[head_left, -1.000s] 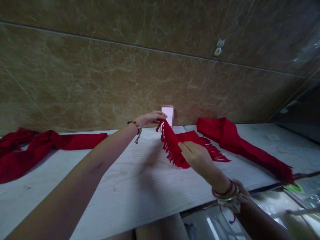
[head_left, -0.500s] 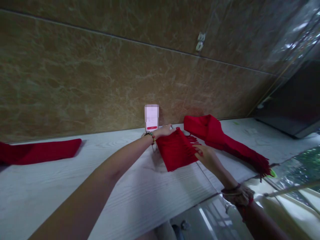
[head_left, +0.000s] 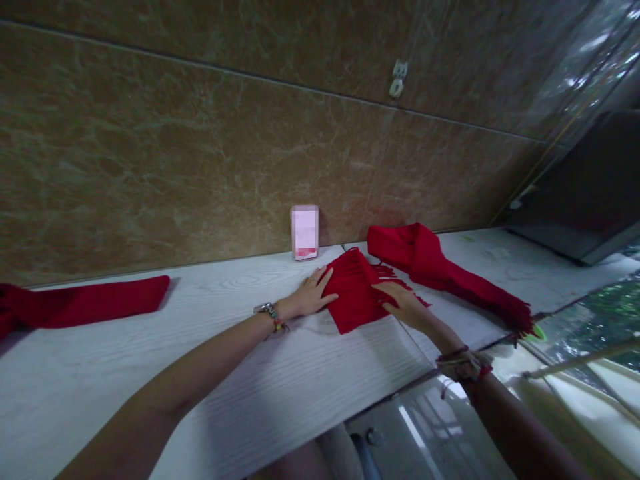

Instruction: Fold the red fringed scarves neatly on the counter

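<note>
A red fringed scarf, folded into a small flat piece, lies on the white counter between my hands. My left hand is open, fingers spread, with the fingertips touching the scarf's left edge. On its right side my right hand rests palm down beside the fringe, its fingers stretched out and apart. Beyond my right hand a second red scarf lies bent along the wall, its fringe hanging at the counter's front edge. At the far left is another red folded cloth, partly out of view.
A phone with a lit screen leans upright against the brown marbled wall. A dark box-shaped appliance stands on the right end of the white counter. A small white holder is fixed to the wall.
My left hand has come down and leftward from the scarf's raised upper corner, and its fingers have spread. The scarf now lies flatter. My right hand has shifted slightly left.
</note>
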{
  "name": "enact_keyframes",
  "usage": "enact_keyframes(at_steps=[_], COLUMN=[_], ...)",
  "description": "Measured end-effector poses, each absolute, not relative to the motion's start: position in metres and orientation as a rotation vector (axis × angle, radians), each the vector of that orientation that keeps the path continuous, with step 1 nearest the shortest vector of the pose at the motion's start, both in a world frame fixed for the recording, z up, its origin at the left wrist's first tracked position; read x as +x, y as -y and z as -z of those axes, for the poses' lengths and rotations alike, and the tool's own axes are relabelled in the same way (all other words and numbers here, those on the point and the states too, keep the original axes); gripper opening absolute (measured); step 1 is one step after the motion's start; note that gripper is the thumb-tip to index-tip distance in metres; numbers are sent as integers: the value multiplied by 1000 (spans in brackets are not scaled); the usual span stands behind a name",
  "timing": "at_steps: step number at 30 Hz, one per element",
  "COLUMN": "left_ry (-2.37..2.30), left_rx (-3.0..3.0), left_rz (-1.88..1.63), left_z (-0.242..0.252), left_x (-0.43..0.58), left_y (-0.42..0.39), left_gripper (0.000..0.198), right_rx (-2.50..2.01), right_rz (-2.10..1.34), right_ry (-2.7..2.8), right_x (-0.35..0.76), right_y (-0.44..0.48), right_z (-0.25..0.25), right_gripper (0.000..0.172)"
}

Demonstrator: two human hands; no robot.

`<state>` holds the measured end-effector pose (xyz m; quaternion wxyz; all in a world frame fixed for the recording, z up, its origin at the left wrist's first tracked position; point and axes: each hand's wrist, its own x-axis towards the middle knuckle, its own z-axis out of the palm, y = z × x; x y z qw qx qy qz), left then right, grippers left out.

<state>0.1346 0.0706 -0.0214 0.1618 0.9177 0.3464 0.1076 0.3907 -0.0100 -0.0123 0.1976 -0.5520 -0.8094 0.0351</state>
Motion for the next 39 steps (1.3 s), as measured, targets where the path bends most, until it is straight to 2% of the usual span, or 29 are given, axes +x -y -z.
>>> enact_keyframes(at_steps=[4,7,13,21,25,28,31,33,36,39], left_ry=[-1082,-1147,-1052,-1403,-1564,-1637,-1648,-1640,-1626,-1624], left_rx=[2567,2525,2594,2584,2464,2377,2321,2284,2233,2203], left_rz=[-286,-335,-256,-98,-163,-318,-480,-560,-614,-663], left_z=[20,12,2,2,-6,-9,-10,-8,0,8], left_x=[129,132,124,-2,-65,-92,-100,-99,-96,-95], left_y=[-72,-71,-64,-44,-31,-28,-31,-35,-39,-42], left_gripper=[66,65,51,52,58,65,68,69,71,72], right_rx=[-1548,-1502,-1507,-1320,-1267,-1216,-960,-798,-917,-1215], right_rz=[-91,-220,-365,-482,-504,-277,26,77,-123,-541], right_ry=[2123,2088,2053,2181,2287,2368,2545,2677,2584,1930], right_x=[393,392,356,227,167,145,136,133,132,140], right_y=[4,1,7,-6,-4,0,-2,-7,-17,-29], right_z=[23,23,22,25,16,6,-6,-13,-19,-11], right_gripper=[57,68,64,64,64,59,48,39,30,29])
